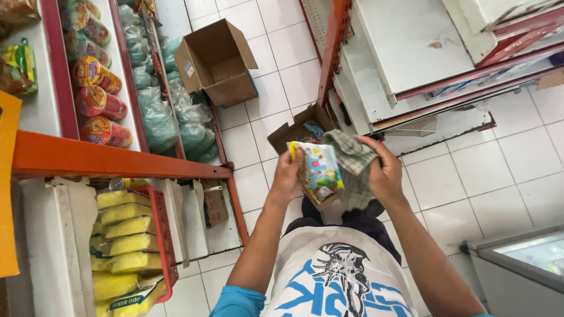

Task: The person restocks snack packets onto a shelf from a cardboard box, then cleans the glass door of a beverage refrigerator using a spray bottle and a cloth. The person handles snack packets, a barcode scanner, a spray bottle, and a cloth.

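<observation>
down below, the white tiled floor (464, 170) fills most of the view, with shop shelving on both sides. on the right stands a white shelf unit with red-orange edging (411, 53), its boards bare. on the left, an orange-framed rack (117, 159) carries rows of round colourful tubs (97, 103) on a white board, and beside them a stack of green-tinted plastic bags (164, 111). lower on the left sits a red wire basket (161, 235) packed with yellow packets (123, 235). an open brown cardboard box (217, 61) lies on the floor between the shelves, well apart from the hands. a second, smaller open carton (288, 134) sits on the floor directly under the hands, with some packets inside it.

the person wears a white shirt with a blue and black print (335, 276). the left hand (288, 176) is closed around the left edge of a colourful snack packet (319, 170), holding it upright in front of the chest, above the small carton. the right hand (385, 170) grips a checked grey-green cloth (352, 158), which is bunched against the right side of the packet and touches it.
</observation>
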